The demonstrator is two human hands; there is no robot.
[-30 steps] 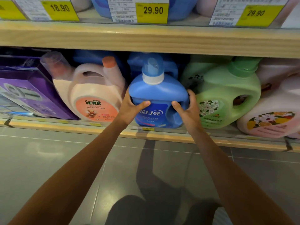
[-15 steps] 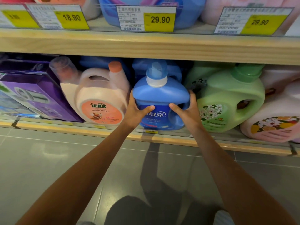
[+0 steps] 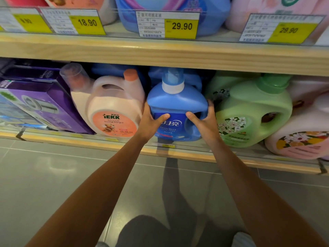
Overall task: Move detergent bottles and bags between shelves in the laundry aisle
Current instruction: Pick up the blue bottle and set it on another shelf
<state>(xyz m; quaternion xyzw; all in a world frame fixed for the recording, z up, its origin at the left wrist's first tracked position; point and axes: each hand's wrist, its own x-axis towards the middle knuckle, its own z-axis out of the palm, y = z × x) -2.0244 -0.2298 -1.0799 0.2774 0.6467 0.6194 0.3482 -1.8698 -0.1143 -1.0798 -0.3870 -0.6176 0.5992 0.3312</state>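
A blue detergent bottle (image 3: pixel 175 102) with a white collar and clear blue cap stands upright at the front of the lower shelf (image 3: pixel 187 154). My left hand (image 3: pixel 150 120) clasps its left side, thumb across the label. My right hand (image 3: pixel 204 122) clasps its right side by the handle hole, thumb on the front. More blue bottles sit behind it, mostly hidden. A peach iEKK bottle (image 3: pixel 114 106) leans directly to its left and a green bottle (image 3: pixel 252 111) stands to its right.
A purple box (image 3: pixel 41 102) lies at the far left, a pink bottle (image 3: pixel 302 132) at the far right. The upper shelf board (image 3: pixel 160 52) overhangs closely, carrying yellow price tags (image 3: pixel 181 25) and more bottles. Grey tiled floor (image 3: pixel 53 184) lies below.
The view has tilted upward, showing more of the upper shelf. Both hands have stayed on the blue bottle, thumbs drawn slightly closer together on the label; the bottle remains on the shelf.
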